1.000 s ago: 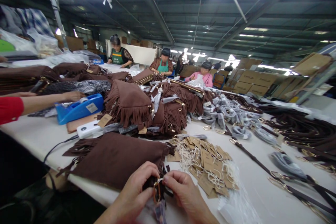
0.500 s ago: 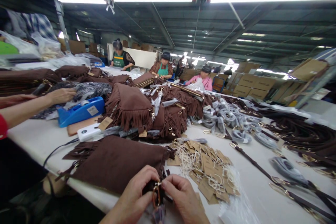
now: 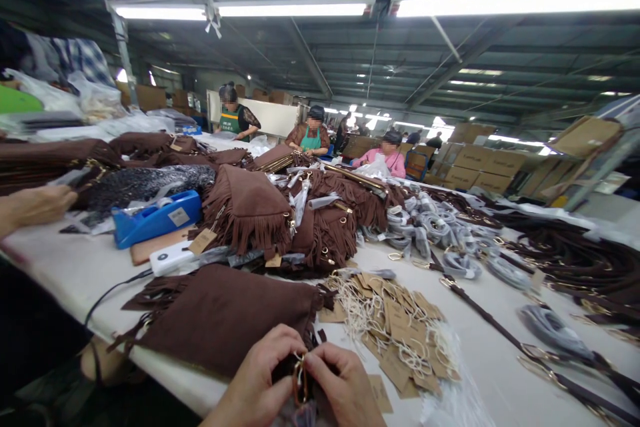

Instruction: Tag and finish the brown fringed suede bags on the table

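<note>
Both my hands meet at the near edge of the table, at the right corner of a flat brown suede bag (image 3: pixel 220 320). My left hand (image 3: pixel 263 373) pinches a gold metal clasp (image 3: pixel 300 377) from the left. From the right, my right hand (image 3: pixel 345 377) closes its thumb and finger on the top of the same clasp. Clear wrap hangs below the clasp. Just right of the bag lies a pile of brown paper tags (image 3: pixel 400 320) with white strings.
Behind the bag are a heap of fringed bags (image 3: pixel 250 203), a blue tape dispenser (image 3: pixel 157 217) and a white device (image 3: pixel 171 257) with a cable. Wrapped straps (image 3: pixel 435 220) lie at right. Another person's hand (image 3: pixel 45 203) is at far left; several people work beyond.
The other person's hand at left has pulled back from the tape dispenser toward the left edge. My hands have shifted slightly down, still on the clasp. The view has tilted a little.
</note>
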Action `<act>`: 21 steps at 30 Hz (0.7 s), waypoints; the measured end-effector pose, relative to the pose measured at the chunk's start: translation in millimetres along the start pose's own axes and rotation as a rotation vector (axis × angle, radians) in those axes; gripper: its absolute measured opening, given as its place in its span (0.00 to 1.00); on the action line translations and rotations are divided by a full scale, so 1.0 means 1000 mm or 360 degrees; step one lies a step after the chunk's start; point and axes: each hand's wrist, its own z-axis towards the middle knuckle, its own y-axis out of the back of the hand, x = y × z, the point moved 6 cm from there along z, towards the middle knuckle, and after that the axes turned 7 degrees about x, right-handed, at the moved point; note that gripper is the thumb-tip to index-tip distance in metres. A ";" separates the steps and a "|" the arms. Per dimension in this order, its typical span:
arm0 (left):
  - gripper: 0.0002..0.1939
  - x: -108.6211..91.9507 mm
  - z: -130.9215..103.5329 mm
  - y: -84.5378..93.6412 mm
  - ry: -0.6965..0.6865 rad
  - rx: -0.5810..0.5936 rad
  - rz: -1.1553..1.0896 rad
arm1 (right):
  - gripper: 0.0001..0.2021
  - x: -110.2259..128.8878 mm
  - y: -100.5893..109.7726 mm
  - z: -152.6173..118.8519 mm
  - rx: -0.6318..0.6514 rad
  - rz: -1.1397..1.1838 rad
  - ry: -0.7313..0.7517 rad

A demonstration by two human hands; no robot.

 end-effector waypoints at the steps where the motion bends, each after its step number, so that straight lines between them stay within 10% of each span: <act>1: 0.09 -0.001 0.000 0.000 0.0001 0.0022 0.0013 | 0.23 -0.001 0.001 0.000 -0.0009 -0.0004 0.0003; 9: 0.14 -0.005 -0.003 0.001 -0.0020 0.0117 0.0099 | 0.22 -0.006 0.000 -0.001 0.0013 -0.0152 0.0004; 21: 0.10 0.004 -0.008 -0.001 -0.0144 -0.0246 0.0438 | 0.15 -0.004 -0.002 -0.002 -0.0046 -0.0242 -0.0007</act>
